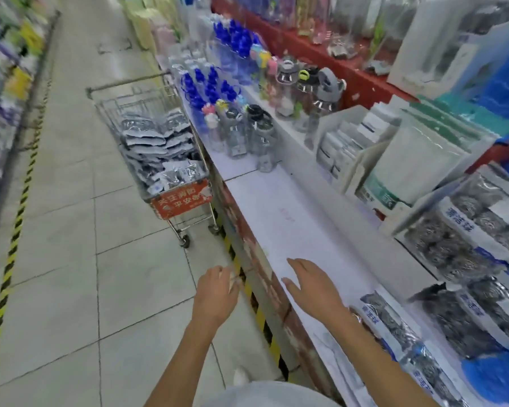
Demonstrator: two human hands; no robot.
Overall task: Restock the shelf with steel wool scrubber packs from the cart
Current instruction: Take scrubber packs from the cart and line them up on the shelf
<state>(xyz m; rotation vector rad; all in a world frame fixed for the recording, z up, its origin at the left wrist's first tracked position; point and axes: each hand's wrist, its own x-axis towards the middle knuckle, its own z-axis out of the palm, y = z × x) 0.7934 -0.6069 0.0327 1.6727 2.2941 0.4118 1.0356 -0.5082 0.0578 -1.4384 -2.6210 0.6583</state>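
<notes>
Head view showed crinkly silver scrubber packs (162,148) heaped in the wire cart (185,201) parked against the shelf's (291,218) chipped front edge. Both hands, left hand (216,292) and right hand (313,284), hung empty with fingers loosely extended above bare smooth white shelf and open tiled aisle.

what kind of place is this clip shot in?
A retail store aisle, likely a household-goods section. A wire shopping cart full of packs stands beside a long shelf with water bottles and steel wool scrubber packs on display.
</notes>
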